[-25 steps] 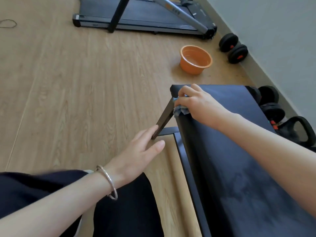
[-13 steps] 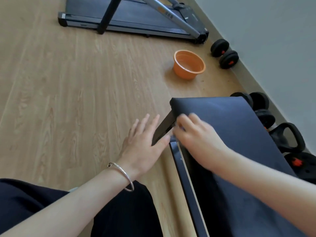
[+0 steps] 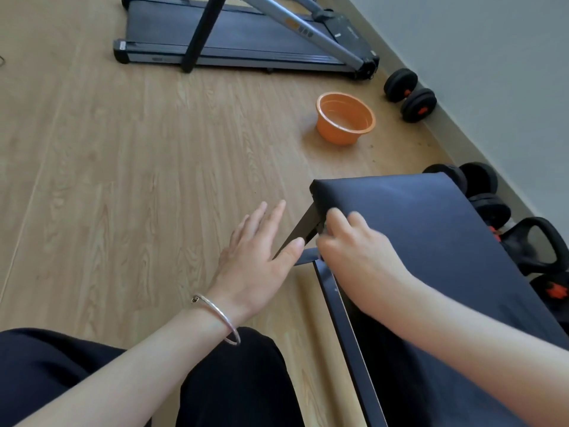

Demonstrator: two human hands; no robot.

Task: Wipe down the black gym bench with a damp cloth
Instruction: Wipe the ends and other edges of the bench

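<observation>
Head view, looking down and forward. Black gym bench (image 3: 431, 241) sits right of centre. Its long axis runs from the lower right by the person to a far end near mid-frame.

Right hand (image 3: 354, 251) is on the padded surface's left long edge, just short of the far corner. Fingers are curled over the edge. The cloth is not plainly visible; my guess is it is bunched under those fingers.

Left hand (image 3: 255, 257) is flat, fingers straight and spread, holding nothing, above the floor (image 3: 123, 180) just left of the bench. Its thumb lies across the slanted leg strut (image 3: 300, 232); contact cannot be told. A bracelet (image 3: 218, 318) is on that wrist.

The hands are close but apart. The right is the nearer one for wiping. Most of the surface lies to its right and back along the axis toward the body, so a long pull seems to suit.

Around:
- orange basin (image 3: 345, 123) beyond the far end, well apart
- treadmill (image 3: 246, 35) farther off
- dumbbells (image 3: 409, 94) along the wall
- kettlebell (image 3: 535, 248) beside the bench's right edge

Nothing lies on the pad itself.
</observation>
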